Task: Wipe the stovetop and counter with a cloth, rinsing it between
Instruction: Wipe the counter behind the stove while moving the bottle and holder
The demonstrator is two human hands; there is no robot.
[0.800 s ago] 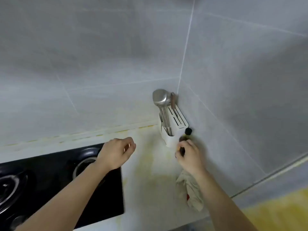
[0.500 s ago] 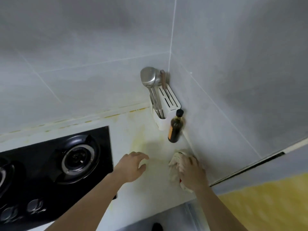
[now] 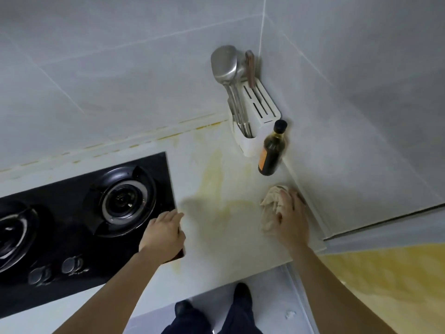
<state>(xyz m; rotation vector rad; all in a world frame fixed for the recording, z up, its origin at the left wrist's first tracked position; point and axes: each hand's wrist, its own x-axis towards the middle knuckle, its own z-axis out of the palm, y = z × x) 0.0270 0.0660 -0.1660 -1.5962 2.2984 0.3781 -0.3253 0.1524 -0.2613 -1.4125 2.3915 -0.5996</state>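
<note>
Corner counter [image 3: 231, 237]: holder [image 3: 252, 138] with utensils [image 3: 234, 109].

Soft, even, rather dim light. A blurred shadow lies on the tabletop [image 3: 216, 237] just beyond the left hand [image 3: 163, 233], so the source is perhaps behind. Wide-angle bending skews the wall lines; detail is slightly smeared throughout.

No text, brand, number or sign could be read anywhere in the view. The dark bottle [image 3: 272, 150] beside the white utensil holder [image 3: 252, 121] carried an orange label, but whatever was printed on it was too small and blurred to make out. The knobs [image 3: 55, 268] on the black stovetop [image 3: 60, 201] showed faint pale markings next to them, and these too were smeared beyond reading.
</note>
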